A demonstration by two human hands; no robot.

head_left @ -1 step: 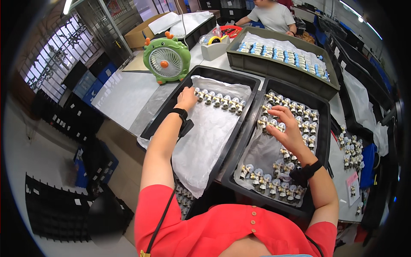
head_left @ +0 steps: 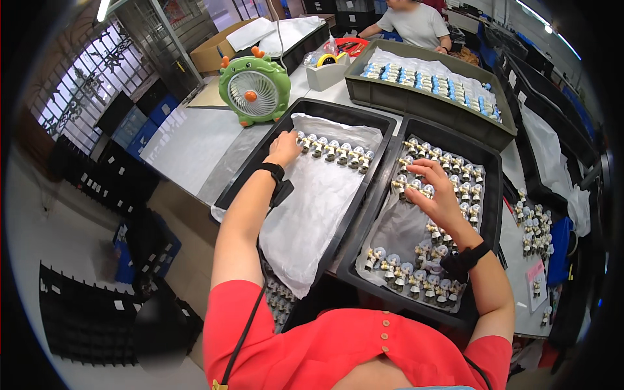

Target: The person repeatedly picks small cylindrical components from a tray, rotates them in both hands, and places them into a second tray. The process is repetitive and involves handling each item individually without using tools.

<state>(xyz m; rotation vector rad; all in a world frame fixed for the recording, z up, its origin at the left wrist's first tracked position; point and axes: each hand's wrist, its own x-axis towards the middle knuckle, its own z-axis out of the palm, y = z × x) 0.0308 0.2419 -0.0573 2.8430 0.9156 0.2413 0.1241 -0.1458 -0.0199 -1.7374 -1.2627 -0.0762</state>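
I had left hand [head_left: 284, 149] at left end of figurine row [head_left: 331, 151] in left tray [head_left: 344, 116] | couldn't tell its grip | right hand [head_left: 431, 194] was over more figurines [head_left: 467, 171] in right tray [head_left: 493, 192], thumb and fingers spread

The left hand [head_left: 284, 149] conceals its own fingertips at the end of the figurine row [head_left: 331, 151]; grip cannot be confirmed. The right hand [head_left: 439, 200] covers part of the right tray's figurines [head_left: 467, 172]; contact cannot be determined. The right wristband [head_left: 469, 258] obscures others. Lower figurines [head_left: 281, 300] lie mostly hidden under the left tray [head_left: 338, 109]. Figurine detailing is too small to read. The olive bin [head_left: 403, 97] hides the co-worker's [head_left: 414, 27] lower body. The red shirt [head_left: 312, 344] is cut off by the lower edge.
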